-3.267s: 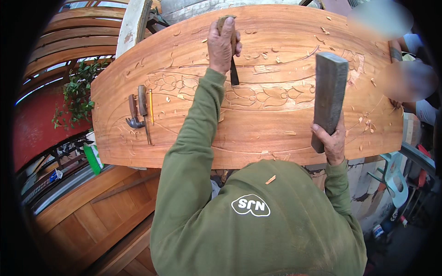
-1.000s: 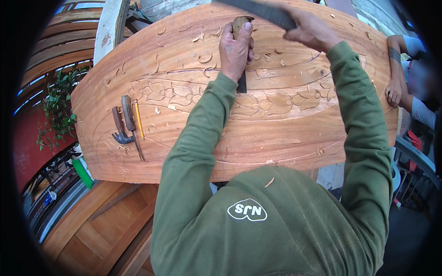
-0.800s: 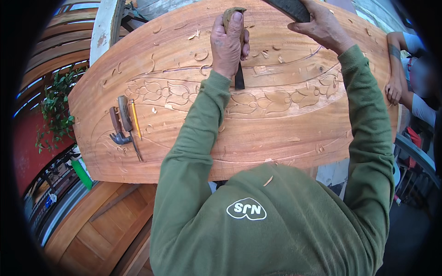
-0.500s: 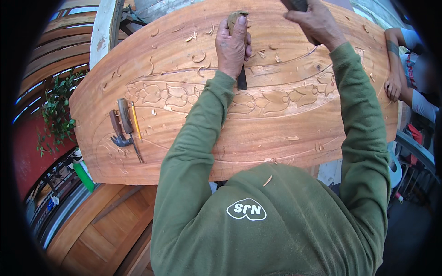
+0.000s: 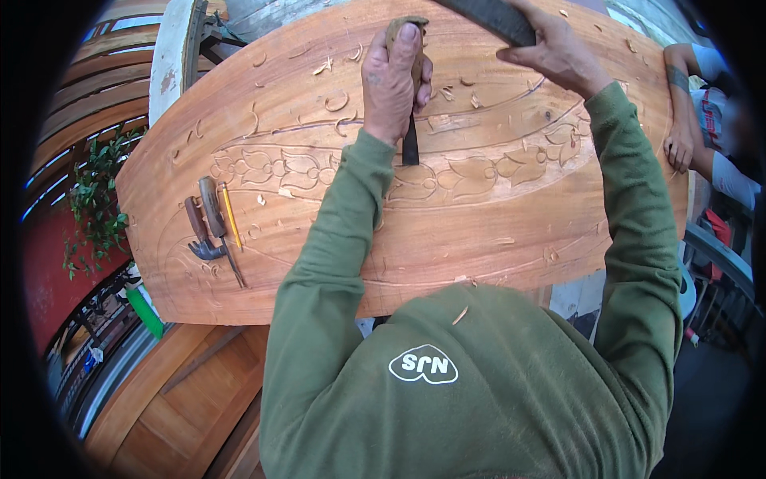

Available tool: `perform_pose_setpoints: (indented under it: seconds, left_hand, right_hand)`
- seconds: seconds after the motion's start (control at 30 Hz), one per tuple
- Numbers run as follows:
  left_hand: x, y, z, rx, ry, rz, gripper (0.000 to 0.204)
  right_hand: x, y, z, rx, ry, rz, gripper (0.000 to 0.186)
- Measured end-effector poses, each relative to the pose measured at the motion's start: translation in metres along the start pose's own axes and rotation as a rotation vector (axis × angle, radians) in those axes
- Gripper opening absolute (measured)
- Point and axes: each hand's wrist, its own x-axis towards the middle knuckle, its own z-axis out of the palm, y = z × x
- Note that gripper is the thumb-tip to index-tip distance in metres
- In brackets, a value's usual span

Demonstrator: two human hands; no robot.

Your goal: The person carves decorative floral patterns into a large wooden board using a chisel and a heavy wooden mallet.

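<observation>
My left hand point(image 5: 391, 89) is closed around the worn wooden handle of a chisel point(image 5: 410, 145). Its dark, flat blade points toward me, with the tip at the carved floral band of a wooden panel point(image 5: 479, 239). Up and to the right, my right hand point(image 5: 562, 49) grips a thick dark bar point(image 5: 491, 19), which leans toward the chisel handle but is apart from it. The bar's far end is cut off by the frame's top edge. Curled wood shavings point(image 5: 337, 102) lie scattered over the panel.
A claw hammer point(image 5: 206, 249), a second chisel point(image 5: 214, 209) and a yellow pencil point(image 5: 231, 215) lie on the panel's left part. Another person's forearm point(image 5: 680, 100) rests at the right edge. A leafy plant point(image 5: 96, 199) stands left, above a panelled wooden door point(image 5: 183, 399).
My left hand and the chisel have shifted slightly left and nearer to me. The dark bar has swung left and lower, so more of it shows, while my right hand moved slightly right.
</observation>
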Motion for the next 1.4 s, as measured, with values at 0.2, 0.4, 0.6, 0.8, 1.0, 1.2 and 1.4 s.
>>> perform_pose_setpoints:
  seconds: [0.2, 0.4, 0.6, 0.8, 1.0, 1.2, 1.4]
  left_hand:
    - [0.019, -0.029, 0.006, 0.157, 0.114, 0.098, 0.046]
    - [0.02, -0.036, 0.015, 0.178, 0.03, -0.037, 0.049]
    - [0.017, -0.036, 0.015, 0.202, 0.015, -0.064, 0.048]
    - [0.013, -0.036, 0.019, 0.196, -0.045, -0.051, 0.046]
    - [0.001, -0.011, 0.021, 0.148, -0.128, -0.089, 0.053]
    - [0.002, 0.002, 0.022, 0.13, -0.061, 0.002, 0.053]
    - [0.014, -0.034, 0.026, 0.162, -0.001, -0.018, 0.049]
  right_hand:
    - [0.006, 0.011, 0.0, 0.022, 0.198, -0.077, 0.091]
    - [0.006, 0.008, -0.001, -0.32, -0.127, -0.102, 0.093]
    - [-0.001, 0.013, -0.01, -0.01, 0.164, 0.185, 0.085]
    - [-0.022, 0.04, -0.007, -0.118, -0.068, 0.146, 0.079]
    - [-0.046, 0.033, 0.005, -0.314, 0.053, 0.181, 0.08]
    - [-0.053, 0.008, 0.005, 0.0, 0.24, 0.251, 0.08]
    - [-0.045, 0.009, 0.004, 0.112, 0.348, 0.148, 0.087]
